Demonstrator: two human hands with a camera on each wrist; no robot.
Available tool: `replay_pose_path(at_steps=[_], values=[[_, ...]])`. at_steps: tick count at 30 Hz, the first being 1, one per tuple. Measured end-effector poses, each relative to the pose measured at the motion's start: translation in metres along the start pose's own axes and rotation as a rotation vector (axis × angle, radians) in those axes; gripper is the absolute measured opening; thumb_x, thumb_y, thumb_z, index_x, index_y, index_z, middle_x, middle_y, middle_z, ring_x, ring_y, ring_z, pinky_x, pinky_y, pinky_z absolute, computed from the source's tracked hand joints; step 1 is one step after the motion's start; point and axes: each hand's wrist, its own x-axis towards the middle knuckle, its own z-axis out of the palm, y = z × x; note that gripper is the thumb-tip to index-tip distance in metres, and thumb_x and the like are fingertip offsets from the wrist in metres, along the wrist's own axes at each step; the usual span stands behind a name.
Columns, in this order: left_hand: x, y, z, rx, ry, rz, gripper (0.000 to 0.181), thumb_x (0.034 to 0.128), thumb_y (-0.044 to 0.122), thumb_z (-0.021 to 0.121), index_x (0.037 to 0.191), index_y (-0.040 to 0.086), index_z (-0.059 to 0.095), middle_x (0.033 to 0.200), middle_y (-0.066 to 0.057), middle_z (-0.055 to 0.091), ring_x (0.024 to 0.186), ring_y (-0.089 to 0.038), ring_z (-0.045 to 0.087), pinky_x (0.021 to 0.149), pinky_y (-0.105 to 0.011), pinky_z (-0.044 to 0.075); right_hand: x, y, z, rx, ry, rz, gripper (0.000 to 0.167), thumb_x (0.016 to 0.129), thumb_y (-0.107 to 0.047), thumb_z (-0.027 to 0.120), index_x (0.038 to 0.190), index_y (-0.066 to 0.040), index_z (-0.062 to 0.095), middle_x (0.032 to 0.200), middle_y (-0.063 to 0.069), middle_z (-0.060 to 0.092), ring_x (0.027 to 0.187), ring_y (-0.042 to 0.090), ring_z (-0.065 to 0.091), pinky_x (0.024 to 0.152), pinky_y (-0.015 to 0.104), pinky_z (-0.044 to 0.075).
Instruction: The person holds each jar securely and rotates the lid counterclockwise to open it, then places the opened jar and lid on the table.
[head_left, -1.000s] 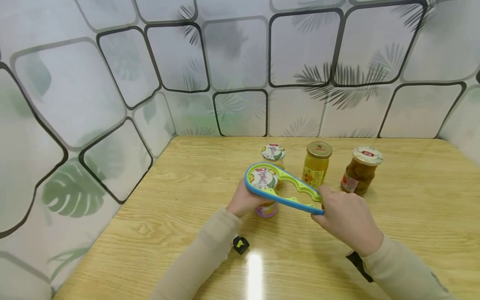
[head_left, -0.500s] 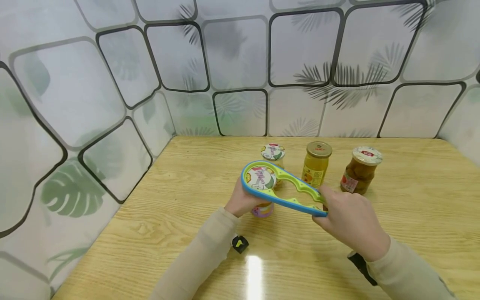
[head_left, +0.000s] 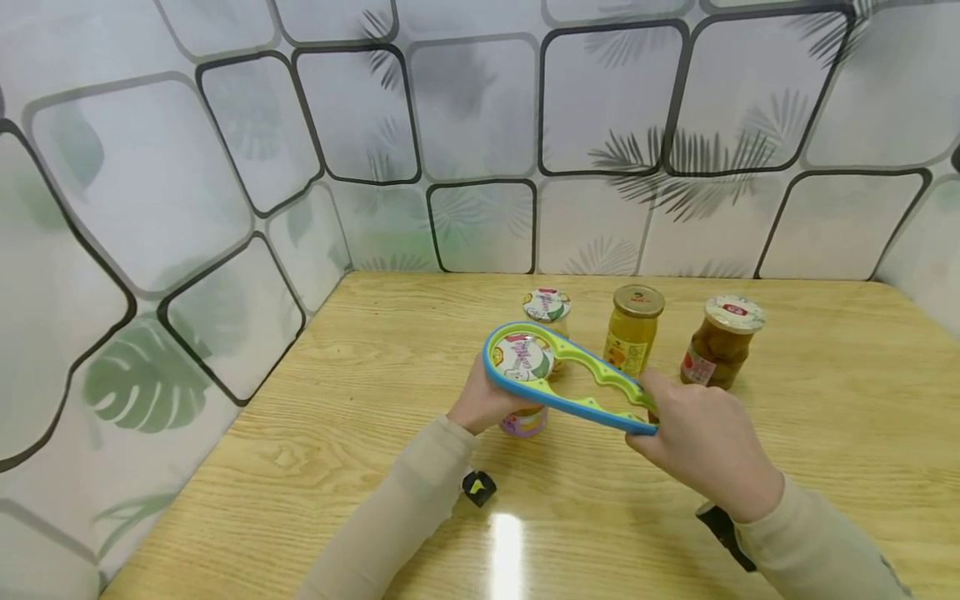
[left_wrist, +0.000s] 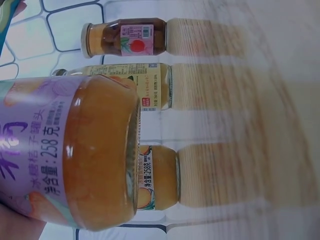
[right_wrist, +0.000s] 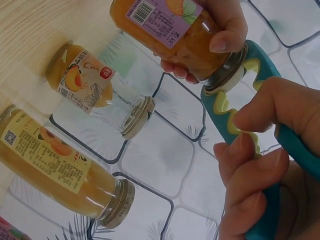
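My left hand point(head_left: 483, 398) grips a jar of orange fruit point(left_wrist: 102, 155) with a purple label; its patterned white lid point(head_left: 523, 357) faces up. Around that lid sits the loop of a blue and yellow-green jar opener point(head_left: 588, 409). My right hand point(head_left: 705, 437) holds the opener's handles at the other end, fingers curled round them. From the right wrist view, my left thumb and fingers wrap the jar point(right_wrist: 195, 42) just below its lid. I cannot tell whether the jar's base touches the table.
Behind stand a jar with a matching patterned lid point(head_left: 547, 305), a yellow jar with a gold lid point(head_left: 632, 329) and a dark brown fruit jar point(head_left: 722, 346). They share the wooden table point(head_left: 315, 433). A patterned wall covering point(head_left: 480, 108) borders the table's back and left.
The held jar and the opener's loop have shifted slightly left, with my left hand. My right hand has moved a little right and down, still holding the handles. The standing jars stay in place.
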Motion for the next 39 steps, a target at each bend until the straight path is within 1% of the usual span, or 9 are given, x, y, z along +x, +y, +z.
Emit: replay_pose_path(at_steps=[7,13,19,25,31,39], values=[[0.0,-0.001,0.0,-0.03,-0.02,-0.023,0.075,0.0604,-0.008,0.073,0.126,0.0,0.037,0.116,-0.016,0.05,0.107,-0.026,0.047,0.093,-0.032,0.036,-0.001,0.001,0.001,-0.002,-0.003,-0.006,0.041,0.054,-0.023,0.08,0.07,-0.008,0.046,0.047,-0.007,0.031,0.037,0.006,0.027,0.033,0.022,0.025],[0.001,-0.002,-0.001,-0.031,-0.038,-0.035,0.075,0.0603,-0.008,0.072,0.126,0.0,0.037,0.115,-0.016,0.05,0.107,-0.026,0.047,0.092,-0.032,0.037,-0.001,0.001,0.002,-0.001,-0.018,0.001,0.04,0.055,-0.023,0.08,0.07,-0.008,0.046,0.047,-0.007,0.031,0.037,0.006,0.028,0.033,0.022,0.026],[0.0,-0.002,-0.002,-0.037,-0.055,-0.067,0.076,0.0588,-0.007,0.073,0.126,0.001,0.038,0.114,-0.014,0.051,0.104,-0.023,0.048,0.09,-0.033,0.038,-0.001,0.003,0.002,0.003,-0.016,-0.008,0.04,0.055,-0.022,0.08,0.07,-0.008,0.046,0.047,-0.007,0.032,0.037,0.006,0.028,0.033,0.022,0.026],[0.0,-0.001,-0.006,-0.07,-0.094,-0.095,0.077,0.0599,-0.007,0.072,0.128,0.001,0.036,0.115,-0.015,0.05,0.105,-0.024,0.047,0.09,-0.035,0.038,0.0,0.005,0.002,-0.006,-0.028,-0.008,0.039,0.055,-0.023,0.079,0.071,-0.007,0.047,0.047,-0.008,0.032,0.037,0.006,0.028,0.034,0.022,0.026],[-0.001,-0.001,-0.012,-0.096,-0.144,-0.084,0.075,0.0596,-0.008,0.071,0.126,-0.001,0.037,0.114,-0.017,0.05,0.104,-0.024,0.048,0.091,-0.035,0.037,0.001,0.004,0.001,0.007,-0.05,0.004,0.037,0.057,-0.022,0.078,0.076,-0.006,0.05,0.048,-0.008,0.032,0.038,0.006,0.029,0.035,0.023,0.026],[0.001,-0.005,-0.018,-0.118,-0.215,-0.095,0.077,0.0605,-0.008,0.071,0.127,-0.002,0.034,0.116,-0.017,0.049,0.106,-0.023,0.046,0.093,-0.035,0.035,0.003,0.004,0.001,0.023,-0.068,0.007,0.037,0.057,-0.021,0.078,0.081,-0.005,0.053,0.048,-0.009,0.034,0.039,0.006,0.029,0.035,0.022,0.026]])
